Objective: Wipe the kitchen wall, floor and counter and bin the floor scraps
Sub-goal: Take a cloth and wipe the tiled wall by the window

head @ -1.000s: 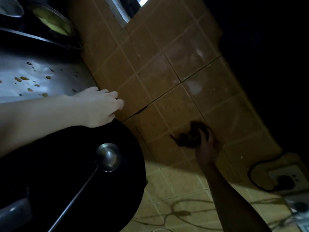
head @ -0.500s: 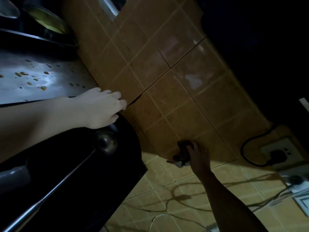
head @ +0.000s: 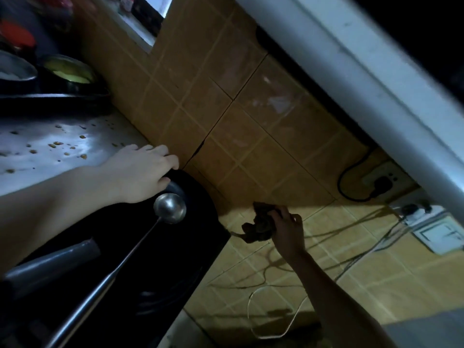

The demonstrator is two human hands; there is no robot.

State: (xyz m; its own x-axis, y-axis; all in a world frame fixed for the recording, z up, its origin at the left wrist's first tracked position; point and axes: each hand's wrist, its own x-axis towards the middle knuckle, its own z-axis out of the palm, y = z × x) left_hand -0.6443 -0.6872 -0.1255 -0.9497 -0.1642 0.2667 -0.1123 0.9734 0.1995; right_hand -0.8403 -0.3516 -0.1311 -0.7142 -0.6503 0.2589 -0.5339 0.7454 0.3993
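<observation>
My right hand (head: 286,229) grips a dark crumpled rag (head: 258,224) and holds it against the tan tiled wall (head: 226,116), low down in the shadowed part. My left hand (head: 143,172) rests with fingers spread on the rim of a large black pan (head: 140,259), right where the pan meets the wall. The pale counter (head: 45,151) to the left is speckled with small orange-brown food bits (head: 56,144).
A steel ladle (head: 169,208) lies across the black pan. Two metal bowls (head: 67,71) stand at the back left. A power socket with a black plug (head: 381,182) and loose cables (head: 276,320) hang on the wall at right. A grey-white ledge (head: 364,79) runs overhead.
My right hand has moved the rag down the wall, from the lit tiles into the shadowed lower part. My left hand has stayed on the pan rim. The view has shifted.
</observation>
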